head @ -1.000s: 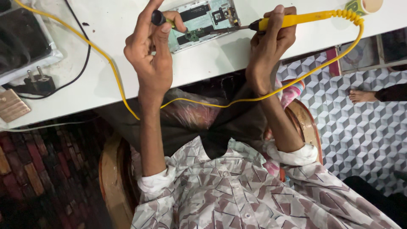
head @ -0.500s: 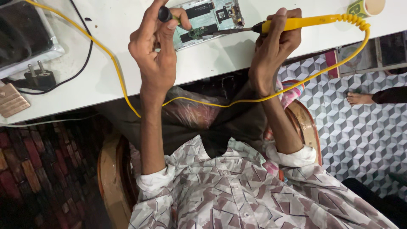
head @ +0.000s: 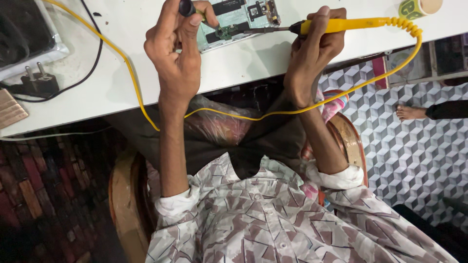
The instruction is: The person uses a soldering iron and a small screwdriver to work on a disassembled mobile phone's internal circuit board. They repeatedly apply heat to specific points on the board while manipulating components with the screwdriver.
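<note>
My right hand (head: 314,46) grips a yellow soldering iron (head: 341,24) whose dark tip reaches left onto an opened phone with its circuit board (head: 241,17) exposed, lying on the white table (head: 243,63). My left hand (head: 178,46) pinches a small dark round-ended tool (head: 186,8) between thumb and fingers, right at the board's left edge. The iron's yellow cord (head: 273,114) coils off its rear end, droops below the table edge across my lap and climbs back up to the far left.
A black plug (head: 36,83) with a black cable lies at the left by a dark tray (head: 27,34). A roll of tape (head: 419,7) sits at the top right. Another person's bare foot (head: 412,113) rests on the patterned floor at the right.
The view has shifted slightly. My left hand has crept a little further onto the table toward the board. The soldering iron stays on the board.
</note>
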